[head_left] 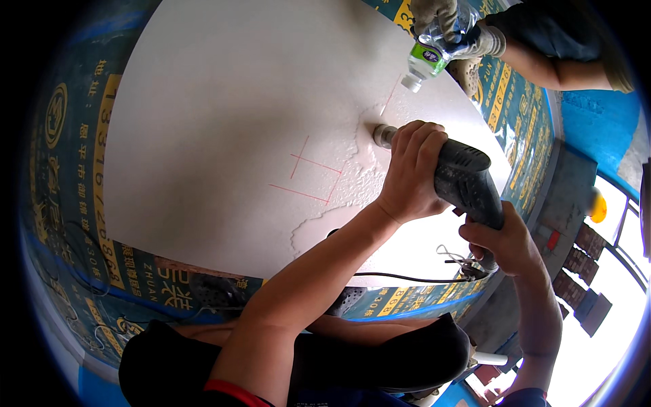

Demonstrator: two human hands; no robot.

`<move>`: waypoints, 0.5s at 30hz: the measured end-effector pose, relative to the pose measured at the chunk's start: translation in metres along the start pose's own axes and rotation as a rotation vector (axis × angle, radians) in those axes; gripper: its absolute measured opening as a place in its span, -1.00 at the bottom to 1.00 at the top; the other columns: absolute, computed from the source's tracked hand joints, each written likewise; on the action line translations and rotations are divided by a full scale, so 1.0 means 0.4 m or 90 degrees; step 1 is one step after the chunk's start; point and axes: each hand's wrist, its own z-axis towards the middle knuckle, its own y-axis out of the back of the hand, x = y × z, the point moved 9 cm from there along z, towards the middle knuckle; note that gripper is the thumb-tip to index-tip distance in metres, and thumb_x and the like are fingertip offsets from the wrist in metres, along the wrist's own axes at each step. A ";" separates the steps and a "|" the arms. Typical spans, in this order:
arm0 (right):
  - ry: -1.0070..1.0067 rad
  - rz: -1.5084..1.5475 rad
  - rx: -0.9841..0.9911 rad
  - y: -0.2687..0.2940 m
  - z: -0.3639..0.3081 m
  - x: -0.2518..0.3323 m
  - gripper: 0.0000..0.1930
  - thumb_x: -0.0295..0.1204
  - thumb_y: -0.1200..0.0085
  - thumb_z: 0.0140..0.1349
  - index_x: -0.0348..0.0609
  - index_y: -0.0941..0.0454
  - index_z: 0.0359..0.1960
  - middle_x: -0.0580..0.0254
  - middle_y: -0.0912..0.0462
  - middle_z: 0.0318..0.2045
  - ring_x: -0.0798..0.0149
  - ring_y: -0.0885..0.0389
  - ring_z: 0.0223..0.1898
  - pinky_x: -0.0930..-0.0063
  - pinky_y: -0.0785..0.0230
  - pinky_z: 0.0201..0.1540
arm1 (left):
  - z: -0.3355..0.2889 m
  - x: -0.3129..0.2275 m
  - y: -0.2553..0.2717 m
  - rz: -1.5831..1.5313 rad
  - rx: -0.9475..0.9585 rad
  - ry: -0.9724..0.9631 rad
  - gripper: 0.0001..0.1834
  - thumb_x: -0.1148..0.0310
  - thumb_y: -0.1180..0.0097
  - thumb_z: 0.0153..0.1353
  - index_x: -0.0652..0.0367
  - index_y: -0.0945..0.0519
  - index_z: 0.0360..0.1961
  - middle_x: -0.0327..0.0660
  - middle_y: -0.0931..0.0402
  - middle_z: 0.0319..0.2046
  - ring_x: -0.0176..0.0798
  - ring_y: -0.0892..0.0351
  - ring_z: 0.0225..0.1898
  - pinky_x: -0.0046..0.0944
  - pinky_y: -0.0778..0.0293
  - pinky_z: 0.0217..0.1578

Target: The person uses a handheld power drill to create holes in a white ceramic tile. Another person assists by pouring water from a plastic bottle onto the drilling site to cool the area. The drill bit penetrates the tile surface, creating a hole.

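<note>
A dark power drill (469, 182) lies across both my hands. My left hand (411, 171) is wrapped round its front body, just behind the chuck. With my right hand (510, 243) I grip the rear handle. The drill's short, wide round bit (382, 136) meets the large white slab (203, 88), beside a spread of water (354, 182). Red lines (316, 164) are drawn on the slab left of the bit. Past the drill, a co-worker's gloved hands (468, 37) hold a clear plastic bottle (428, 60) with a green label, tilted with its neck toward the wet patch.
Printed green and yellow protective sheeting (74, 136) surrounds the slab on the floor. From the drill handle a black cord (407, 277) runs left along the slab's near edge. My bent knees (400, 353) are close to that edge. Stacked brown blocks (582, 264) stand at the right.
</note>
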 end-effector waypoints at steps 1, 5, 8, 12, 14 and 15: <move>-0.003 0.001 -0.001 0.001 0.003 -0.004 -0.71 -0.38 -0.32 0.23 -0.32 -0.65 -0.11 0.33 -0.58 -0.61 0.47 -0.54 -0.62 0.50 -0.42 -0.50 | 0.000 0.002 0.000 0.002 0.002 0.001 0.02 0.21 -0.64 -0.14 0.19 -0.29 0.31 0.08 -0.43 0.18 0.27 -0.44 0.24 0.22 -0.35 0.28; 0.003 0.011 0.006 0.007 0.002 -0.004 -0.71 -0.37 -0.33 0.22 -0.31 -0.65 -0.12 0.32 -0.59 -0.61 0.46 -0.55 -0.62 0.51 -0.42 -0.50 | 0.006 0.000 -0.005 -0.001 0.002 0.005 0.03 0.20 -0.65 -0.14 0.19 -0.29 0.31 0.10 -0.42 0.18 0.26 -0.44 0.24 0.21 -0.35 0.28; 0.003 -0.007 0.001 0.012 0.002 0.007 -0.71 -0.35 -0.34 0.22 -0.31 -0.66 -0.13 0.31 -0.60 -0.61 0.45 -0.55 -0.63 0.51 -0.42 -0.50 | 0.011 -0.001 -0.004 0.000 0.003 0.007 0.03 0.18 -0.65 -0.15 0.19 -0.29 0.31 0.10 -0.42 0.17 0.26 -0.44 0.23 0.20 -0.35 0.28; -0.004 -0.022 -0.006 0.017 0.004 0.011 -0.70 -0.34 -0.33 0.22 -0.31 -0.66 -0.13 0.30 -0.60 -0.62 0.45 -0.56 -0.63 0.51 -0.42 -0.51 | 0.014 0.001 -0.002 0.009 -0.002 0.008 0.04 0.18 -0.66 -0.16 0.19 -0.29 0.31 0.11 -0.42 0.17 0.26 -0.44 0.23 0.19 -0.36 0.28; -0.003 -0.011 0.001 0.017 0.006 0.011 -0.70 -0.34 -0.34 0.22 -0.31 -0.67 -0.13 0.31 -0.60 -0.62 0.45 -0.56 -0.64 0.51 -0.41 -0.51 | 0.016 0.001 -0.002 0.008 -0.005 0.009 0.04 0.18 -0.66 -0.16 0.20 -0.29 0.31 0.11 -0.42 0.17 0.26 -0.45 0.22 0.18 -0.36 0.27; -0.004 -0.013 -0.003 0.017 0.007 0.012 -0.70 -0.34 -0.34 0.22 -0.31 -0.67 -0.13 0.30 -0.60 -0.62 0.45 -0.56 -0.64 0.51 -0.41 -0.51 | 0.017 0.001 0.000 0.005 -0.005 0.009 0.03 0.18 -0.65 -0.16 0.20 -0.29 0.30 0.11 -0.42 0.17 0.26 -0.45 0.22 0.18 -0.37 0.27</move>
